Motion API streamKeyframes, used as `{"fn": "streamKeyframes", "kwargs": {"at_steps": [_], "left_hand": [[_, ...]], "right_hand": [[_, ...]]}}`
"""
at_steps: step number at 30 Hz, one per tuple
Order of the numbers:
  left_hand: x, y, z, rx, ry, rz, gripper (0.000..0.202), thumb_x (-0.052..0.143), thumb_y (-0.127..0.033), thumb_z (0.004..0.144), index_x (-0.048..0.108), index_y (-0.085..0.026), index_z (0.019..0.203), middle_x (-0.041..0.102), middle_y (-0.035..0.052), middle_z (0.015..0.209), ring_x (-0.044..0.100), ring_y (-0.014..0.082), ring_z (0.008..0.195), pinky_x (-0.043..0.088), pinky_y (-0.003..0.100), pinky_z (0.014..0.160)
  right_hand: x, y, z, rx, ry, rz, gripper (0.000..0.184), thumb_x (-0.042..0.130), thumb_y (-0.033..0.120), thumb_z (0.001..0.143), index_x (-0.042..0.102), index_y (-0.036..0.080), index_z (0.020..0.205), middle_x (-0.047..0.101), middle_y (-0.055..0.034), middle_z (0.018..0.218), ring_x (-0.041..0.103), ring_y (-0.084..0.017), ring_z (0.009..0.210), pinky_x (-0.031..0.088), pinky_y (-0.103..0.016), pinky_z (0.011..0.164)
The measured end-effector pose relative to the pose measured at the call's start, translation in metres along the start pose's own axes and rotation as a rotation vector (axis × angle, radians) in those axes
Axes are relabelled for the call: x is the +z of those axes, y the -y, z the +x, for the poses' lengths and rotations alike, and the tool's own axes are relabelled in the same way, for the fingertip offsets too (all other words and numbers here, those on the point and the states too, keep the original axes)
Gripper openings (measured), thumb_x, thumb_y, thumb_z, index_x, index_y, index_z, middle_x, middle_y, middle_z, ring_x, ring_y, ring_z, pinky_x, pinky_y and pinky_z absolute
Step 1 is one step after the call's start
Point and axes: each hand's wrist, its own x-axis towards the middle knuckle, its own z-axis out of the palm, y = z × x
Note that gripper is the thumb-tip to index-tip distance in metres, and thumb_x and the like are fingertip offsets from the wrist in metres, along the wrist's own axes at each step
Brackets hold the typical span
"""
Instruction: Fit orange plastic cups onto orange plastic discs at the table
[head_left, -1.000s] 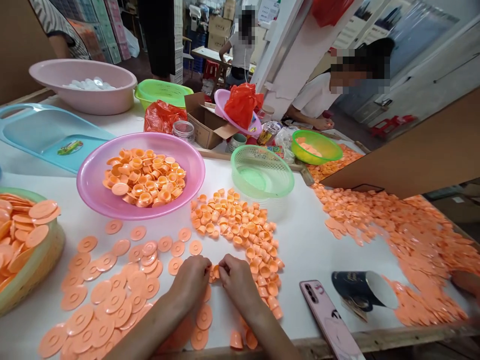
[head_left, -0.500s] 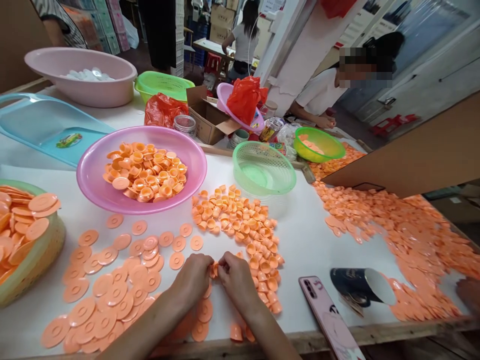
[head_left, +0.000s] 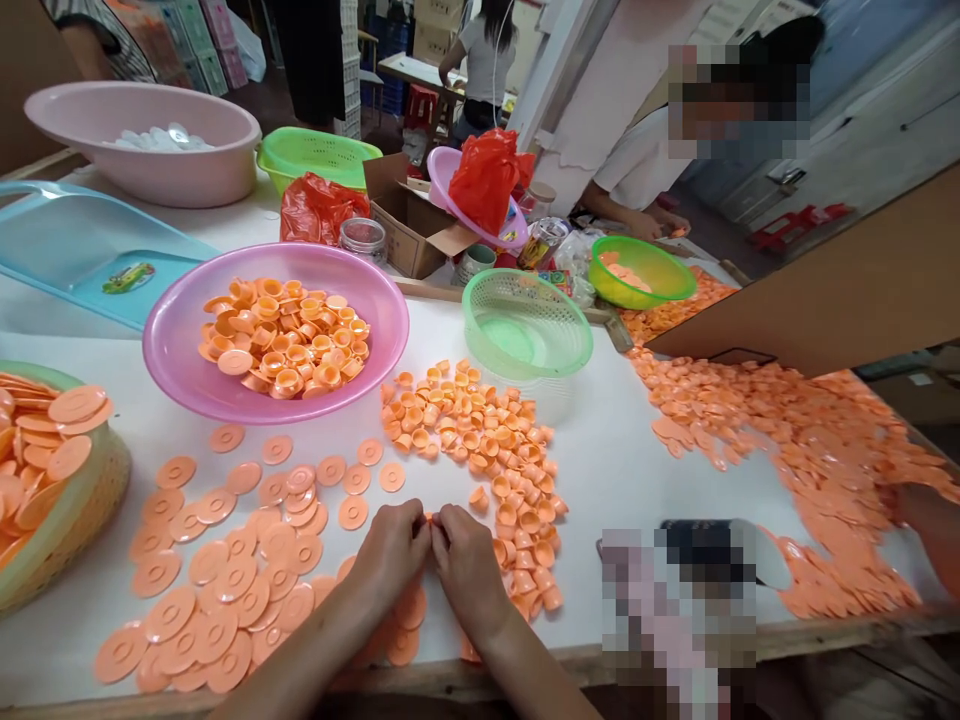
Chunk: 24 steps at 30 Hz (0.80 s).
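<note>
My left hand and my right hand are closed and meet over the table, thumbs and fingers pinched together. A sliver of a small orange plastic piece shows between the fingertips; the rest is hidden by my hands. Beyond and to the right of my right hand lie many small orange toy cups. One loose cup sits just beyond its knuckles. Flat round orange discs, like toy saucers, are spread left of my left hand, some partly under my forearms.
A pink basin holds joined orange pieces. A green basket of discs stands left, an empty-looking green colander ahead. A mug and blurred phone lie right. Another person's hand reaches into orange pieces. A co-worker sits beyond.
My hands have drawn closer together, covering more of the orange piece between them. The other person's hand at the right has come further into view. The whole view has shifted slightly.
</note>
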Motion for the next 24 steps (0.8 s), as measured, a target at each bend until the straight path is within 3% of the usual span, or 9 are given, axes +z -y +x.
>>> {"fn": "streamKeyframes", "kwargs": {"at_steps": [3, 5, 8, 12, 14, 16, 18, 21, 24], "left_hand": [[-0.002, -0.006, -0.002, 0.033, -0.005, 0.086, 0.018, 0.047, -0.015, 0.077, 0.049, -0.018, 0.059, 0.054, -0.0002, 0.056, 0.048, 0.0118, 0.055, 0.024, 0.024, 0.052], [-0.019, -0.014, -0.001, 0.076, -0.047, 0.092, 0.019, 0.047, -0.013, 0.075, 0.050, -0.017, 0.057, 0.052, -0.0007, 0.054, 0.050, 0.0118, 0.055, 0.026, 0.023, 0.052], [-0.085, -0.024, 0.005, 0.071, -0.247, -0.083, 0.021, 0.048, -0.022, 0.081, 0.054, -0.017, 0.061, 0.051, -0.0031, 0.050, 0.053, 0.0111, 0.051, 0.033, 0.021, 0.051], [-0.200, -0.023, 0.016, -0.024, -0.831, -0.204, 0.037, 0.058, -0.042, 0.082, 0.062, -0.017, 0.109, 0.065, -0.0017, 0.075, 0.057, 0.0101, 0.052, 0.045, 0.024, 0.056], [-0.225, -0.016, 0.017, -0.015, -1.006, -0.125, 0.051, 0.063, -0.044, 0.080, 0.055, -0.020, 0.124, 0.066, -0.0010, 0.088, 0.058, 0.0095, 0.058, 0.046, 0.024, 0.061], [-0.215, -0.007, 0.013, 0.037, -0.922, -0.008, 0.037, 0.064, -0.040, 0.080, 0.063, -0.021, 0.112, 0.066, -0.0019, 0.083, 0.058, 0.0109, 0.063, 0.045, 0.024, 0.063], [-0.179, 0.002, 0.007, 0.142, -0.693, 0.149, 0.015, 0.061, -0.033, 0.082, 0.069, -0.021, 0.087, 0.064, -0.0003, 0.074, 0.058, 0.0146, 0.070, 0.043, 0.025, 0.065], [-0.115, 0.010, 0.000, 0.286, -0.461, 0.406, 0.019, 0.053, -0.021, 0.086, 0.068, -0.021, 0.075, 0.063, 0.0049, 0.077, 0.055, 0.0196, 0.082, 0.039, 0.028, 0.068], [-0.079, 0.015, 0.001, 0.231, -0.345, 0.471, 0.025, 0.047, -0.015, 0.088, 0.066, -0.019, 0.073, 0.063, 0.0071, 0.079, 0.054, 0.0192, 0.078, 0.034, 0.028, 0.063]], "right_hand": [[-0.013, -0.005, 0.005, -0.019, 0.065, 0.111, 0.025, 0.044, 0.013, 0.090, 0.061, 0.018, 0.072, 0.065, -0.0033, 0.070, 0.059, -0.015, 0.066, 0.039, -0.024, 0.061], [-0.030, -0.011, 0.014, 0.013, 0.042, 0.159, 0.024, 0.047, 0.017, 0.090, 0.065, 0.019, 0.073, 0.068, -0.0030, 0.071, 0.061, -0.016, 0.068, 0.041, -0.024, 0.064], [-0.055, -0.022, 0.028, 0.151, -0.108, 0.022, 0.022, 0.051, 0.028, 0.091, 0.068, 0.019, 0.080, 0.071, -0.0053, 0.076, 0.063, -0.018, 0.072, 0.040, -0.026, 0.066], [-0.060, -0.033, 0.035, 0.223, -0.051, -0.170, 0.016, 0.054, 0.024, 0.087, 0.068, 0.018, 0.081, 0.071, -0.0076, 0.077, 0.064, -0.021, 0.074, 0.038, -0.027, 0.065], [-0.056, -0.036, 0.034, 0.208, -0.026, -0.177, 0.017, 0.050, 0.015, 0.084, 0.067, 0.018, 0.080, 0.070, -0.0065, 0.075, 0.064, -0.019, 0.071, 0.037, -0.026, 0.063], [-0.053, -0.036, 0.034, 0.209, -0.027, -0.183, 0.019, 0.048, 0.009, 0.078, 0.065, 0.018, 0.076, 0.068, -0.0050, 0.070, 0.061, -0.018, 0.066, 0.036, -0.025, 0.059], [-0.051, -0.031, 0.036, 0.209, -0.022, -0.133, 0.017, 0.049, 0.008, 0.073, 0.062, 0.018, 0.072, 0.064, -0.0031, 0.064, 0.059, -0.017, 0.062, 0.035, -0.024, 0.055], [-0.044, -0.016, 0.048, 0.206, 0.054, 0.167, 0.013, 0.048, 0.012, 0.072, 0.059, 0.019, 0.074, 0.057, 0.0021, 0.056, 0.054, -0.014, 0.051, 0.036, -0.022, 0.049], [-0.025, 0.005, 0.064, 0.250, 0.125, 0.517, 0.012, 0.048, 0.017, 0.073, 0.058, 0.019, 0.079, 0.053, 0.0058, 0.052, 0.053, -0.012, 0.044, 0.039, -0.020, 0.043]]}}
